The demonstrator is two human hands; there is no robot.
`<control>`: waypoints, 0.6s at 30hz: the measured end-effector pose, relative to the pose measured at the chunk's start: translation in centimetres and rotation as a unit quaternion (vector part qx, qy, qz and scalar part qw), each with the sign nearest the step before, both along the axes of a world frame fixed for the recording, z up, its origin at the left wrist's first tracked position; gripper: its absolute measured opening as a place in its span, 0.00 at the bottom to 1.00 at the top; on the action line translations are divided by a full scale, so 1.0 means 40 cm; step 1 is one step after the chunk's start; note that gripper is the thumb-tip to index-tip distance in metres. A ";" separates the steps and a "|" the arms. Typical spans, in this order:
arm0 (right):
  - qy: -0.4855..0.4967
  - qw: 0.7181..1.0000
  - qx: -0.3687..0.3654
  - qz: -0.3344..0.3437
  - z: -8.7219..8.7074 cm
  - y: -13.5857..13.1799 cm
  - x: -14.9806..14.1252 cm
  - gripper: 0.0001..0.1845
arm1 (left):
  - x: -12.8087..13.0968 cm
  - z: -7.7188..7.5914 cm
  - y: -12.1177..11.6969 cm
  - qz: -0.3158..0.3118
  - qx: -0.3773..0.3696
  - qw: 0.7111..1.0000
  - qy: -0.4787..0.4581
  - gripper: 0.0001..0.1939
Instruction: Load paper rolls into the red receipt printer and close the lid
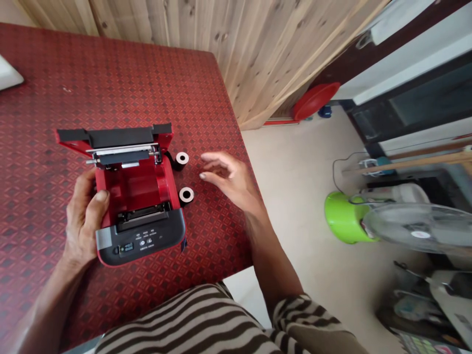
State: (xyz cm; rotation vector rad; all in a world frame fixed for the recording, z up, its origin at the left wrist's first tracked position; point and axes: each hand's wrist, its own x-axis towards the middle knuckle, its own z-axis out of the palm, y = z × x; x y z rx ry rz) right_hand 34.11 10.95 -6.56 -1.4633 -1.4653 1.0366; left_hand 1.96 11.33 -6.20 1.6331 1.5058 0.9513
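On the red patterned surface point(121, 88), toward its near edge, a red and black printer point(142, 241) lies with its lid point(121, 137) swung open, showing a bare red compartment. The left hand point(83, 216) grips the printer by its left side, thumb over the rim and the other fingers mostly hidden behind the wall. Just beside the printer's right side, two small rolls, the far roll point(182, 160) and the near roll point(186, 195), sit apart from each other, their pale ends facing up. Right of them, the right hand point(224, 174) hovers with thumb and fingers parted and loosely curved, touching neither roll. Beyond the surface, a green bucket point(341, 219) is on the pale floor point(291, 182).
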 end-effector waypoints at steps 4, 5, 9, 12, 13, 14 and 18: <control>-0.022 0.999 0.033 0.000 -0.061 0.076 -0.065 0.27 | 0.000 0.001 0.001 0.001 0.004 1.000 0.007 0.32; -0.026 0.999 0.039 -0.004 -0.074 0.088 -0.082 0.23 | 0.000 0.002 0.001 -0.001 0.005 1.000 0.007 0.32; -0.032 0.998 0.050 -0.027 -0.072 0.095 -0.100 0.13 | 0.002 0.009 0.001 -0.011 -0.003 1.000 0.002 0.32; -0.014 0.999 0.044 -0.003 0.004 0.059 -0.065 0.15 | 0.003 0.012 0.001 -0.017 -0.006 1.000 -0.005 0.31; 0.014 0.999 0.031 0.024 0.041 0.041 -0.050 0.17 | 0.004 0.013 0.001 -0.019 -0.004 1.000 -0.008 0.31; 0.037 0.998 0.019 0.044 0.080 0.022 -0.036 0.17 | 0.004 0.012 0.002 -0.020 -0.002 1.000 -0.011 0.31; 0.080 0.988 0.007 0.135 0.221 -0.043 -0.003 0.19 | 0.005 0.008 0.002 -0.020 0.009 1.000 -0.011 0.31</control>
